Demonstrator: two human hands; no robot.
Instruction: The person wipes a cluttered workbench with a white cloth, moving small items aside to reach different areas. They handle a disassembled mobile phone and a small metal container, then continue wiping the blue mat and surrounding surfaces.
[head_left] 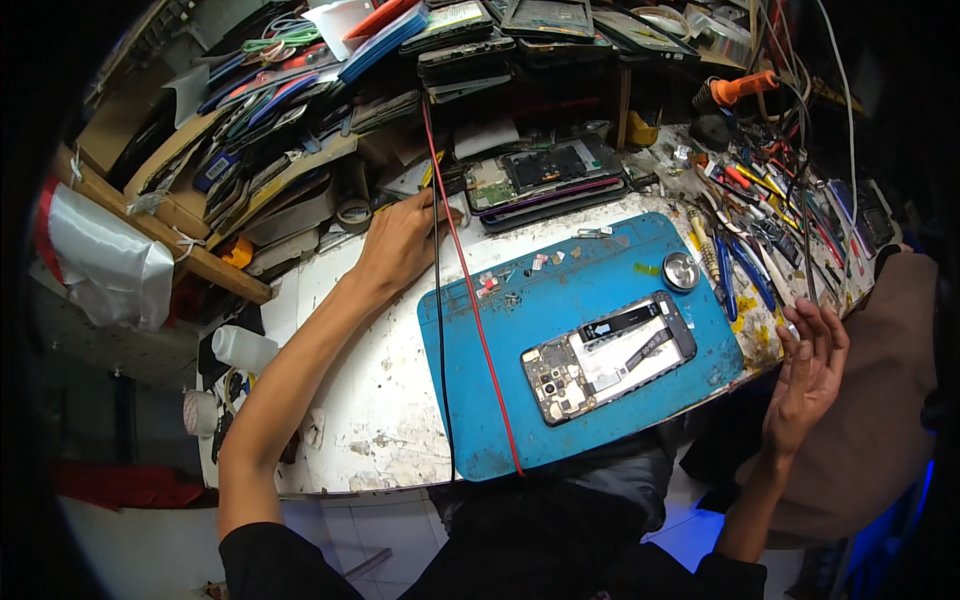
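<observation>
My left hand (400, 243) reaches to the back of the bench, beside a stack of opened phones and tablets (545, 170). Its fingers are bent together around a small pale thing, too hidden to make out. At the bench's right edge my right hand (808, 375) is raised palm-up, fingers apart, with no held thing visible. Between the hands a blue work mat (470, 400) bears an opened smartphone (608, 357), its back off and its circuit board and black flex strips showing. A round metal tin (681, 271) sits at the mat's upper right corner.
A red wire (462, 240) and a black wire (441, 300) hang down across the mat. Pliers (752, 270) and other hand tools crowd the right side. An orange-handled tool (745, 87) stands behind them. A white bottle (243, 348) is at the left edge.
</observation>
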